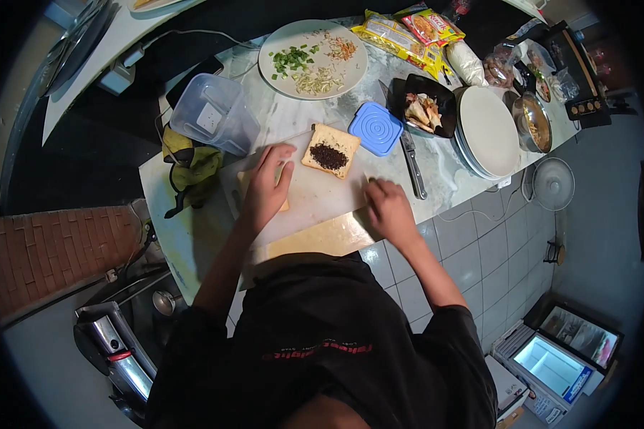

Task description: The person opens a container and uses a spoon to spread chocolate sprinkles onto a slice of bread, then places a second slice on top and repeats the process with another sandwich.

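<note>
A slice of bread (342,139) with a dark patch of chocolate sprinkles (328,157) lies on the white cutting board (311,201). To its left, my left hand (267,187) rests over the board, thumb and fingers apart. Beneath that hand, the edge of another bread slice (285,206) peeks out, mostly covered. My right hand (388,209) is at the board's right side with its fingers curled in; whatever they may hold is hidden. Right of the bread sits a blue plastic lid (374,129), and beyond it a knife (414,166) with a dark handle.
At the back, a plate (274,79) carries chopped greens and other bits. A clear plastic container (240,123) and bananas (202,166) stand left. Rightward are a black bowl (447,107), stacked plates (490,132), a metal bowl (535,123) and food packets (393,44).
</note>
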The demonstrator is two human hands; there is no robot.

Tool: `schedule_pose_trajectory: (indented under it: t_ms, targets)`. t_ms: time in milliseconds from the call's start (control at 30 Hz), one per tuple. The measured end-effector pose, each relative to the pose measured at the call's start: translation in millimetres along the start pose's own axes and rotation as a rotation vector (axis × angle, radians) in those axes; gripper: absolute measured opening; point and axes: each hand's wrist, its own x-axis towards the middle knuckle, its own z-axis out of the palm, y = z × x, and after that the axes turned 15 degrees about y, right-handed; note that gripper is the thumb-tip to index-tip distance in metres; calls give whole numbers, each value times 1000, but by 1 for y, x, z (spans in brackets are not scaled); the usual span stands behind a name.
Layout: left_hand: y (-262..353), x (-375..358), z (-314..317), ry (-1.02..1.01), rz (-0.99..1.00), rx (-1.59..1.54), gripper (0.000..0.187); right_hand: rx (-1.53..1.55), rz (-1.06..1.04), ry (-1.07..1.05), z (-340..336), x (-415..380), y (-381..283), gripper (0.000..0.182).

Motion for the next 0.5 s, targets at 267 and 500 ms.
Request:
schedule_pose_trajectory:
  t_ms: [267, 500]
  targets:
    - [-54, 86, 65, -337, 193, 307, 29, 137, 191, 260, 47, 86, 24, 33]
    - [-35, 94, 52, -423, 175, 315, 18, 200, 232, 178, 44, 93, 19, 25]
